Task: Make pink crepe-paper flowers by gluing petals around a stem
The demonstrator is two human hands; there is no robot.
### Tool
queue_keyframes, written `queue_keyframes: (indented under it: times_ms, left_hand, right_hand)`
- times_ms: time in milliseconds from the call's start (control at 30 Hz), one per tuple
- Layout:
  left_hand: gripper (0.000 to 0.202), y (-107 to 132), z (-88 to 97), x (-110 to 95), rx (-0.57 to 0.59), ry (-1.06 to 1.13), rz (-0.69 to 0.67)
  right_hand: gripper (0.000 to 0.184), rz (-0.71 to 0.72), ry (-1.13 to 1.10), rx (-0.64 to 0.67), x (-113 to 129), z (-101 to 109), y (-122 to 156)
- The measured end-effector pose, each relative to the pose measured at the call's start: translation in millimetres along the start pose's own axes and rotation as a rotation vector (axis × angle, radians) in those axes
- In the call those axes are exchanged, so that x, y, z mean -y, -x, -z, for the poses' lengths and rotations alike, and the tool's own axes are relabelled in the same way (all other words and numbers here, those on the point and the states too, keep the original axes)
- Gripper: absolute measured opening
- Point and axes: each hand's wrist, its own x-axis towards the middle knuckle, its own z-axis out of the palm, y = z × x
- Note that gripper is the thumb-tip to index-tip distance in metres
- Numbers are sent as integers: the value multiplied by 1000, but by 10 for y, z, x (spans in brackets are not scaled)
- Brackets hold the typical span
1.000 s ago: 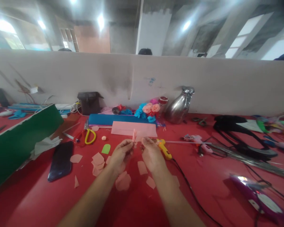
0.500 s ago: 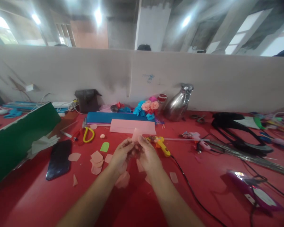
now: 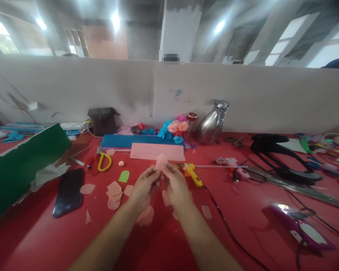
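Note:
My left hand [image 3: 143, 185] and my right hand [image 3: 175, 184] meet above the red table [image 3: 59, 241], fingertips pinched on a small pink paper petal [image 3: 160, 162] that stands up between them. Cut pink paper petals [image 3: 114, 194] lie scattered on the table under and to the left of my hands. A pink paper sheet [image 3: 157, 151] lies just beyond my fingers, on top of a blue paper roll [image 3: 124, 140]. A yellow glue gun [image 3: 194, 174] rests right of my right hand, its black cord trailing toward me.
A black phone [image 3: 68, 192], yellow-handled scissors [image 3: 103, 162] and a green paper roll [image 3: 19, 165] lie left. Paper flowers [image 3: 175, 130] and a metal jug [image 3: 210, 126] stand by the grey partition. Black cables [image 3: 282, 158], wire stems and a purple tool [image 3: 302, 229] crowd the right.
My hands have drawn closer together. The narrow rolled pink piece they held a second ago now shows as a wider, rounded petal shape between the fingertips.

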Motion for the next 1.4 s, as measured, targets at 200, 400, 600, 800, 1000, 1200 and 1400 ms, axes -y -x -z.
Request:
queue_keyframes:
  times_ms: [200, 400, 600, 800, 1000, 1200, 1400]
  left_hand:
    - [21, -6, 18, 18, 36, -39, -17]
    - [19, -12, 30, 28, 52, -37, -35]
    - [19, -3, 23, -1, 18, -57, -78]
    - [18, -36, 42, 2, -96, -166, -250]
    - [12, -28, 80, -5, -153, -279, -297]
    - [10, -49, 122, 36, -169, -306, -317]
    - [16, -50, 104, 31, -202, -266, -304]
  right_hand:
    - [28, 51, 23, 10, -13, -3, 9]
    - [27, 100, 91, 18, -14, -1, 19]
    - [31, 232, 204, -91, -18, 16, -4]
    - [19, 313, 365, -53, 40, -37, 112]
    - [19, 486, 710, -29, 34, -59, 211]
    - [16, 466, 765, -38, -45, -8, 164]
    - [15, 426, 701, -1, -41, 3, 160]
